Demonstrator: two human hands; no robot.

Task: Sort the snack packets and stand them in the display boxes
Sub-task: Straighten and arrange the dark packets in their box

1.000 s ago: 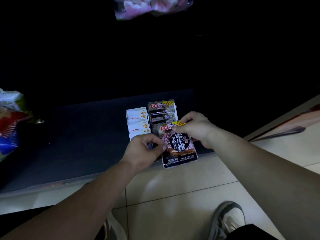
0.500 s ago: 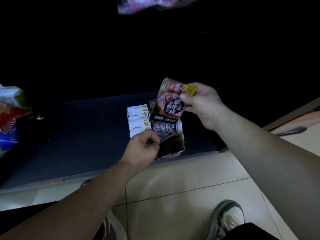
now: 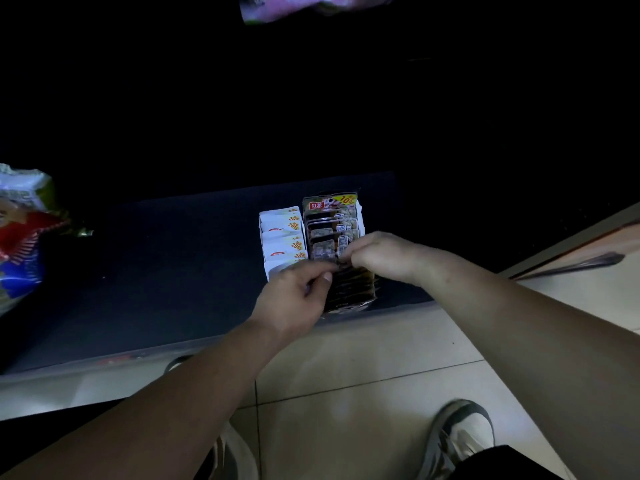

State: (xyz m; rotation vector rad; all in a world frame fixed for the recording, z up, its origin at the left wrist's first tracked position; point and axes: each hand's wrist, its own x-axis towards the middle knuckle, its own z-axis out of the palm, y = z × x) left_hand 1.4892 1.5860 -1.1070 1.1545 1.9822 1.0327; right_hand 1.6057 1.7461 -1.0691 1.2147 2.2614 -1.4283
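Two display boxes stand side by side on a dark shelf [image 3: 156, 271]. The left box holds white packets [image 3: 282, 233] standing in a row. The right box holds dark snack packets [image 3: 332, 223] with yellow corner labels. My left hand [image 3: 298, 296] pinches the front dark packets [image 3: 349, 289], which lean forward at the shelf edge. My right hand [image 3: 381, 254] reaches down into the gap behind them, its curled fingertips pinching the top of a dark packet in the row. That packet is mostly hidden by both hands.
Colourful snack bags [image 3: 20, 237] lie at the shelf's left end. A pink bag [image 3: 311, 5] hangs at the top edge. Pale tiled floor [image 3: 346, 358] and my shoes [image 3: 460, 434] lie below the shelf. The back of the shelf is in darkness.
My right hand lifted a dark packet out of the front of the row, then brought it down into the row behind the front packets. My left hand stayed at the front packets.
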